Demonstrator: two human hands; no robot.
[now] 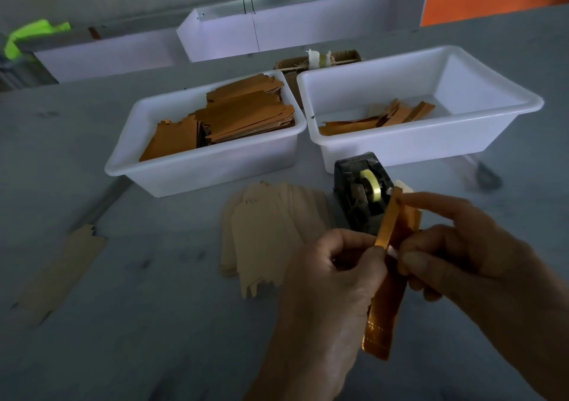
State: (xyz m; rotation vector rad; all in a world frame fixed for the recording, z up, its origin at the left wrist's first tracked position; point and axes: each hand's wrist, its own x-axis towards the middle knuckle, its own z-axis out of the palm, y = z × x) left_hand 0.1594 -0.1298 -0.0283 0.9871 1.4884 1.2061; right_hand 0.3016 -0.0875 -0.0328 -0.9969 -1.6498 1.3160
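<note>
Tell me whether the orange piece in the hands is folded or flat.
Folded: the orange piece is creased lengthwise, its panels bent together, pinched by the left hand and right hand.

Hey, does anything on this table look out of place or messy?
One card blank lies alone far left, apart from the stack. In the left bin the cards lean unevenly. Nothing looks spilled.

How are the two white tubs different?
The left tub is piled high with brown card pieces, while the right tub holds only a few strips on its floor. The left tub's pile reaches its rim; the right tub's walls show bare. Both are white, rectangular, open-topped and sit on the grey table.
</note>
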